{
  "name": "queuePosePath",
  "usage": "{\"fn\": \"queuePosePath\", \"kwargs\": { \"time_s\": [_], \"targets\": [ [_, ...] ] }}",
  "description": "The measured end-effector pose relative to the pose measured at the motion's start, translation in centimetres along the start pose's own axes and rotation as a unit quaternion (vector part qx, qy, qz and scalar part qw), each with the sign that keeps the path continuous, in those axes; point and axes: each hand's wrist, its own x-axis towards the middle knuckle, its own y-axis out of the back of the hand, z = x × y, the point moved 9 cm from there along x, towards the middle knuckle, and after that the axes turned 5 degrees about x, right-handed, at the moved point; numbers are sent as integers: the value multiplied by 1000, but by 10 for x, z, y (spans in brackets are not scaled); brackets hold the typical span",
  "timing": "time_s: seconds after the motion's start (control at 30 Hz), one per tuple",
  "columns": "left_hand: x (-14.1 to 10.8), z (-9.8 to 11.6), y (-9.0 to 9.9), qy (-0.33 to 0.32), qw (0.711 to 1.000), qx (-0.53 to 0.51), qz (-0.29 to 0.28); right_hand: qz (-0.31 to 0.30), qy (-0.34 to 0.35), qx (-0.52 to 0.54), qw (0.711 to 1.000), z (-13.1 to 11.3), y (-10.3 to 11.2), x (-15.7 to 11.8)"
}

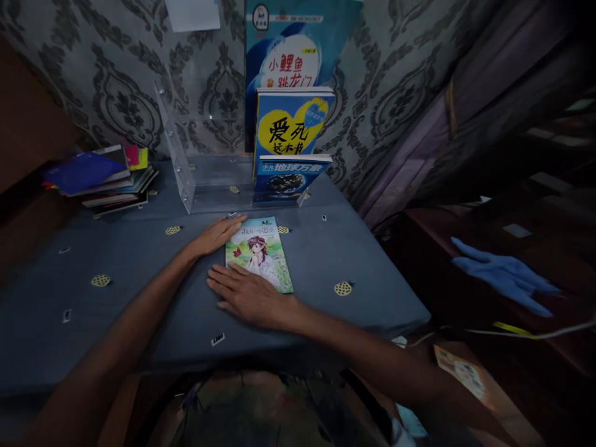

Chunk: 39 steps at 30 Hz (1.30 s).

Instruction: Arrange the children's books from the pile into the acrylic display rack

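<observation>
A thin book (265, 254) with a drawn figure and a red butterfly on its cover lies flat on the cloth-covered table (153, 273). My left hand (218, 234) rests at the book's upper left edge, fingers stretched out. Across its lower left corner lies my right hand (249, 295), flat with the fingers extended and covering part of the cover. Behind the book stands a clear tiered rack (186, 180). Its right side holds a blue book (288, 180), a yellow-and-blue book (291, 127) and a tall teal book (298, 40), one behind another.
A loose stack of books (116, 177) sits at the table's back left. Patterned wallpaper (218, 81) rises behind the rack. To the right, a blue glove (503, 270) lies on a dark red surface, with a white cable (559, 332) running in front of it.
</observation>
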Motion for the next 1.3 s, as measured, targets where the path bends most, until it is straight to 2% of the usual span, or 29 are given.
{"fn": "queuePosePath", "kwargs": {
  "time_s": [0.17, 0.33, 0.43, 0.57, 0.7, 0.83, 1.03, 1.3],
  "targets": [
    [2, -1, -5, -1, 1000, 30, -6, 7, -23, 2, 1000, -8, 2, -10],
    [1, -1, -5, 1, 1000, 31, -2, 28, -77, 19, 996, 11, 19, -35],
    [0, 1, -5, 3, 999, 35, -8, 22, -123, 30, 992, 38, 27, -52],
    [1, 3, -5, 6, 999, 44, -14, 25, -189, 31, 981, 89, 38, -59],
    [2, 2, -6, 2, 999, 52, -7, 51, -244, 11, 968, 139, 51, -45],
    [2, 0, -8, 2, 998, 65, 7, 49, -289, -23, 956, 167, 59, -28],
    [0, 1, -14, -6, 995, 94, 19, 72, -317, -49, 944, 162, 61, -28],
    [-8, 3, -19, 31, 987, 156, 17, 75, -296, -56, 951, 124, 45, -56]
  ]
}}
